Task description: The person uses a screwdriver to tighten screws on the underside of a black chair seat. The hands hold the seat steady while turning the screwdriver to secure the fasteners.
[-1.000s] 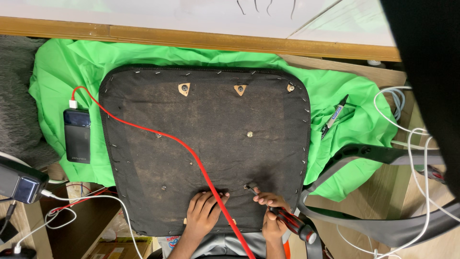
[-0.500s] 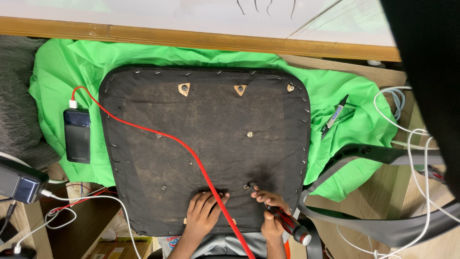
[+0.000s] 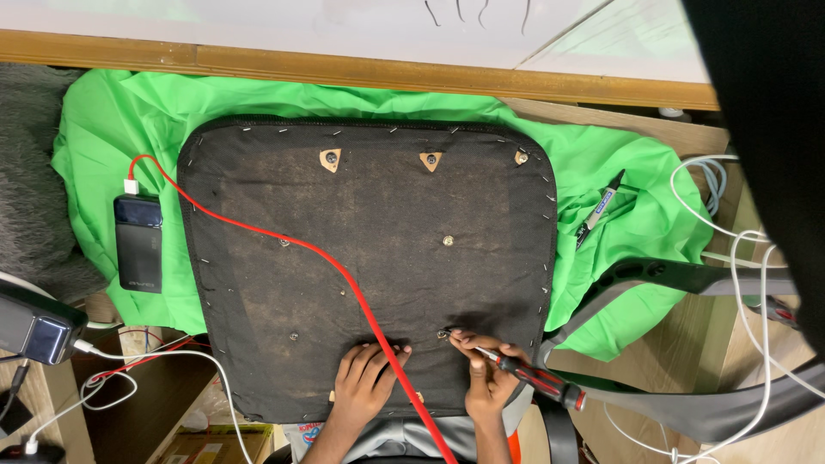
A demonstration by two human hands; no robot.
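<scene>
A black upturned chair seat lies bottom-up on a green cloth. My left hand presses flat on the seat's near edge, beside a red cable that runs across the seat. My right hand grips a red-and-black screwdriver; its tip rests at a screw near the seat's front right. Another screw sits farther up the seat.
A dark power bank lies on the cloth at left, plugged into the red cable. A pen-like tool rests on the cloth at right. A grey chair armrest frame and white cables crowd the right side. A wooden ledge runs along the top.
The screwdriver handle has swung outward to the right and lies flatter, with my right hand turning at the screw. My left hand has stayed in place.
</scene>
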